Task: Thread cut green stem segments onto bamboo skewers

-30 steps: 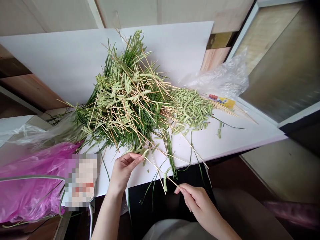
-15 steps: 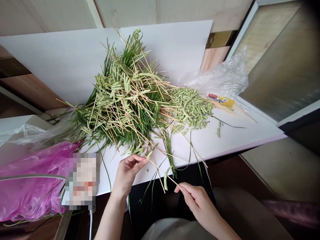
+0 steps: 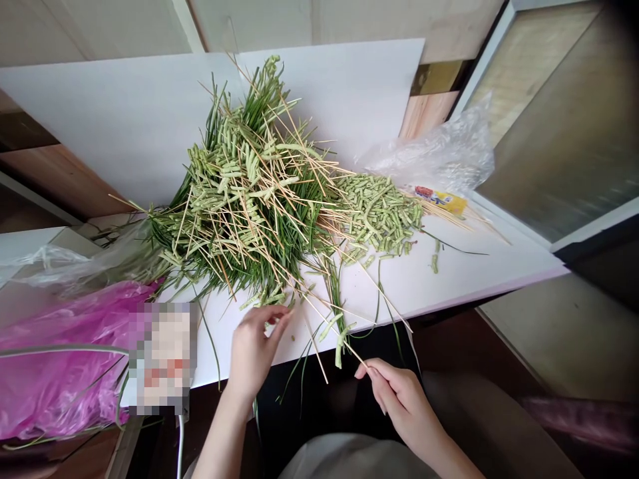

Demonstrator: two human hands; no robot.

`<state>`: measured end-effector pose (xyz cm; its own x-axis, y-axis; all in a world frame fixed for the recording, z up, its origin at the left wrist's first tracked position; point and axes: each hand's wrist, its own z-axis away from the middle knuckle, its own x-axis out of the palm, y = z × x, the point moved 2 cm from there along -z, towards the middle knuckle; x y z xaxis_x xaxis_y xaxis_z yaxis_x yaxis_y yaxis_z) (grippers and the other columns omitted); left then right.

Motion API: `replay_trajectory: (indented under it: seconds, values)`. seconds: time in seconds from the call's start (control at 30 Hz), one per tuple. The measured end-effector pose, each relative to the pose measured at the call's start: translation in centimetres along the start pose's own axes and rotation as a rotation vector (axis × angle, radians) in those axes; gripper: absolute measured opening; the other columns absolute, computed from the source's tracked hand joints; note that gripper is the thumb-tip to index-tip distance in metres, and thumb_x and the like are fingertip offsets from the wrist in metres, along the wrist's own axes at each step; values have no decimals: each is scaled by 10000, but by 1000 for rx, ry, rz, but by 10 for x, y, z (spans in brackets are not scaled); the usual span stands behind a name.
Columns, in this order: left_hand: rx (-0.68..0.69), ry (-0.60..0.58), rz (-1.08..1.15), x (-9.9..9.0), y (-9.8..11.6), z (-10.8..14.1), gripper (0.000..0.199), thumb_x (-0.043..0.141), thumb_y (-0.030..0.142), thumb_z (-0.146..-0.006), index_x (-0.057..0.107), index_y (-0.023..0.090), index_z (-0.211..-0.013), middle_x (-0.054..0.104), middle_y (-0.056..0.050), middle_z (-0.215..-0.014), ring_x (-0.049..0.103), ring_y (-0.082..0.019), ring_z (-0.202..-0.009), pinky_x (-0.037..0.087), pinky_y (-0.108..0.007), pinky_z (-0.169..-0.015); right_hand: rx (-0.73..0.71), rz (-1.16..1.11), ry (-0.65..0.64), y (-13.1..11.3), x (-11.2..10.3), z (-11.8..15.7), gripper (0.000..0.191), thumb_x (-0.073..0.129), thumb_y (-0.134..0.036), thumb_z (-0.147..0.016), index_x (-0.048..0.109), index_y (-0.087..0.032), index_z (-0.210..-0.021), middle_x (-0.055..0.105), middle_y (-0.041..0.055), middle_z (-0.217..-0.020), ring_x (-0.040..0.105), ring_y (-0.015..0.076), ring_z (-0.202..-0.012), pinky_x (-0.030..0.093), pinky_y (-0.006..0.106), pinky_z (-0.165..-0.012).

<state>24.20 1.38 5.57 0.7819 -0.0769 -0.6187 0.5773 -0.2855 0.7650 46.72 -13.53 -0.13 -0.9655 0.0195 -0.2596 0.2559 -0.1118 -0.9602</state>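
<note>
Over the front edge of the desk (image 3: 459, 283), your right hand (image 3: 399, 394) has its fingers pinched on one thin skewer (image 3: 357, 357), which slants up and away to the left. Two green cut pieces (image 3: 340, 349) sit on it, so this skewer looks only partly filled, with bare stick showing between them and your grip. Your left hand (image 3: 253, 342) is just beyond, thumb and forefinger curled toward each other; whether they pinch anything, you cannot tell from this view.

Behind, a large heap of green leaves (image 3: 304, 206) carries many skewered pieces (image 3: 227, 174), apparently finished work, too tangled to count. To its right, a pile of loose pieces (image 3: 382, 216) seems to be what remains; dozens show, but they overlap too much for an exact number. One small stray cluster (image 3: 435, 258) lies apart from it, possibly two pieces.

Several bare sticks (image 3: 442, 213) lie at the far right beside one yellow label (image 3: 446, 201). You also have one pink bag (image 3: 74, 362) at left and one crumpled clear bag (image 3: 444, 159) at right.
</note>
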Motion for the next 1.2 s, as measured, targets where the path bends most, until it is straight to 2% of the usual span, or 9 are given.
replay_trajectory:
  seconds: [0.07, 0.17, 0.4, 0.53, 0.7, 0.83, 0.97, 1.2]
  values:
    - [102, 75, -225, -8, -6, -4, 134, 686, 360, -874, 765, 253, -901, 744, -73, -881, 600, -274, -824, 435, -350, -753, 14, -9, 5, 0, -2, -1, 460, 331, -484, -1067, 659, -183, -954, 324, -75, -528, 316, 128, -483, 264, 280, -519]
    - [201, 32, -366, -4, -13, -7, 105, 675, 302, -875, 755, 252, -923, 744, -88, -921, 606, -304, -882, 446, -369, -780, 22, -18, 5, -1, -3, -2, 450, 337, -477, -1066, 659, -182, -955, 322, -76, -534, 321, 127, -489, 274, 273, -521]
    - [189, 53, -459, 12, -13, -8, 56, 678, 231, -844, 726, 230, -873, 737, -101, -866, 606, -316, -838, 432, -393, -774, 13, -22, -28, 0, -1, -2, 437, 336, -465, -1068, 653, -184, -958, 334, -77, -537, 333, 126, -488, 290, 266, -526]
    - [91, 51, -285, 6, -14, -11, 63, 665, 254, -841, 709, 227, -877, 743, -80, -880, 617, -285, -830, 443, -376, -781, 29, -15, -38, 1, -3, -3, 441, 326, -472, -1068, 647, -188, -964, 327, -78, -538, 331, 130, -489, 289, 264, -526]
    - [-148, -43, 234, 0, -16, -11, 262, 698, 424, -841, 715, 205, -983, 742, -61, -948, 641, -202, -788, 474, -294, -709, 27, -5, -84, 1, -3, -4, 437, 321, -478, -1069, 637, -194, -966, 293, -79, -566, 298, 130, -507, 254, 273, -530]
    - [-234, -61, 515, 1, -12, -11, 327, 772, 450, -790, 744, 187, -982, 743, -73, -995, 665, -200, -893, 505, -301, -834, 29, 29, -101, 0, -1, -5, 424, 341, -478, -1066, 638, -201, -946, 223, -80, -588, 230, 126, -510, 187, 283, -511]
    - [-268, -59, 592, 2, -9, -10, 331, 810, 463, -752, 771, 187, -930, 755, -74, -985, 669, -208, -923, 509, -311, -879, 10, 51, -98, -1, -1, -5, 418, 343, -450, -1068, 648, -194, -939, 223, -80, -588, 224, 123, -511, 175, 287, -513]
    - [-267, -73, 594, 4, -12, -9, 287, 822, 447, -748, 789, 202, -894, 774, -75, -985, 682, -224, -943, 511, -333, -907, 11, 74, -101, -1, -2, -5, 411, 340, -424, -1072, 653, -192, -940, 219, -80, -588, 219, 120, -511, 172, 291, -517]
